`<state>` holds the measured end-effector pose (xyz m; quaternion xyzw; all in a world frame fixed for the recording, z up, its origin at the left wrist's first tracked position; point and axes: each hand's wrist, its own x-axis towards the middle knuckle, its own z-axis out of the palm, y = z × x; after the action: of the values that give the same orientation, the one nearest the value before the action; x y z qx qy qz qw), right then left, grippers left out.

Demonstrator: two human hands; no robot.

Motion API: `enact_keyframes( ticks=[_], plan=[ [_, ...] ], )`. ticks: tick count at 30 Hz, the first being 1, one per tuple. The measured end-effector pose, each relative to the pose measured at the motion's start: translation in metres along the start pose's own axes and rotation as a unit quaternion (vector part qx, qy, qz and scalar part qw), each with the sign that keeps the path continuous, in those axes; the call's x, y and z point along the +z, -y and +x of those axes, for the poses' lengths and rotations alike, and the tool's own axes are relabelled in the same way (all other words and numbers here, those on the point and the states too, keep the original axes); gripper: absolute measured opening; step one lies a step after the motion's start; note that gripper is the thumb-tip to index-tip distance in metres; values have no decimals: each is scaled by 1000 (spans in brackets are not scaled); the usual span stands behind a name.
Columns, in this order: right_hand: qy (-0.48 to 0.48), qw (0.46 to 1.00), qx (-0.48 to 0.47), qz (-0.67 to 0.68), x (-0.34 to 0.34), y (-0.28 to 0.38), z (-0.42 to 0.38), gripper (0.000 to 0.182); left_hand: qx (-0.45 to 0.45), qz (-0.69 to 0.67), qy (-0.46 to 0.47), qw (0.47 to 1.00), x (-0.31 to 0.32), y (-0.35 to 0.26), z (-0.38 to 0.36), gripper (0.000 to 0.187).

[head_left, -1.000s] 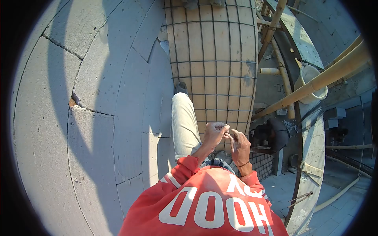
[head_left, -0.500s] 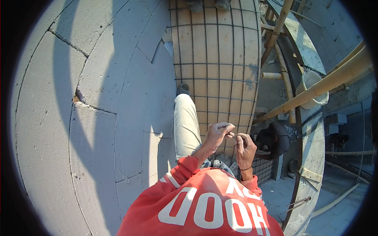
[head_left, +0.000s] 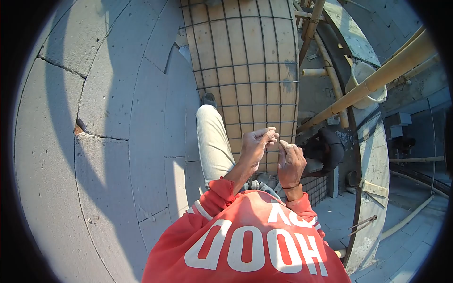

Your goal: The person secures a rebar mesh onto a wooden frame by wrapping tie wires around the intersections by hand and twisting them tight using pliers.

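Observation:
My left hand [head_left: 255,147] is closed in a pinch, thumb against fingertips, above the steel rebar mesh [head_left: 245,85]. Just to its right and a little nearer to me, my right hand [head_left: 291,162] pinches too, its fingertips pointing toward the left ones. A small gap separates the two hands. Whatever they hold is too small or thin to make out. The mesh lies over a tan wooden board [head_left: 236,42], its bars crossing in a grid below my hands.
A pale block wall [head_left: 104,155] fills the left side. To the right are bamboo poles [head_left: 373,85], a whitish bucket [head_left: 363,80] and a concrete beam [head_left: 370,155]. Another person in dark clothes [head_left: 330,151] is low down, right beside my right hand.
Both hands have moved up, farther out over the mesh, and the left fingertips now sit higher than the right. The scene has shifted left and slightly upward in view.

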<state>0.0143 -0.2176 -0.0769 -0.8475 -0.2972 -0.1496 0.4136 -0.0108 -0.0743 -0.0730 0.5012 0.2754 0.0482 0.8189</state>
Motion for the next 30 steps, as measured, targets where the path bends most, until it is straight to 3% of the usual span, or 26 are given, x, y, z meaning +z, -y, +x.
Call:
enact_keyframes(
  ticks=[5,9,10,11,12,14,15,17,18,19,20,21,22,23,25,27,28,30],
  plan=[
    [-2,999,34,23,6,6,-4,17,36,17,-17,999,2,8,0,25],
    [-3,963,188,195,10,12,-4,8,52,14,-40,998,3,14,-1,22],
    [2,937,246,248,10,12,-1,10,67,11,-16,998,3,12,-1,22],
    [0,937,246,249,10,9,0,10,80,9,9,997,2,11,-2,21],
    [43,847,349,399,7,1,-1,11,79,10,9,997,0,15,-2,21],
    [127,576,481,648,-2,-13,1,14,102,-86,71,989,-5,24,4,22],
    [125,576,481,649,-3,-15,1,14,102,-85,73,989,-10,28,8,22],
    [156,512,482,694,-3,-19,0,16,67,-158,185,968,-15,23,12,25],
    [145,553,467,675,1,-25,-6,18,68,-157,185,968,-17,21,12,25],
    [145,553,467,675,4,-25,-9,18,55,-67,156,984,-12,8,6,24],
    [114,640,456,608,8,-23,-9,18,42,24,126,991,-8,0,5,24],
    [80,719,439,533,11,-22,-9,18,42,24,128,991,-12,5,10,24],
    [83,752,429,493,12,-21,-10,21,41,76,120,989,-16,10,14,23],
    [81,753,431,491,14,-20,-10,21,39,127,113,985,-18,16,18,22],
    [64,805,400,434,19,-19,-10,21,35,102,95,990,-20,24,23,18],
    [49,789,417,448,21,-25,-15,20,57,87,117,988,-27,25,29,14],
    [90,694,451,554,17,-32,-16,20,56,87,117,988,-31,24,32,14],
    [162,478,474,722,13,-43,-17,21,58,86,204,973,-39,22,36,12]
  ],
)
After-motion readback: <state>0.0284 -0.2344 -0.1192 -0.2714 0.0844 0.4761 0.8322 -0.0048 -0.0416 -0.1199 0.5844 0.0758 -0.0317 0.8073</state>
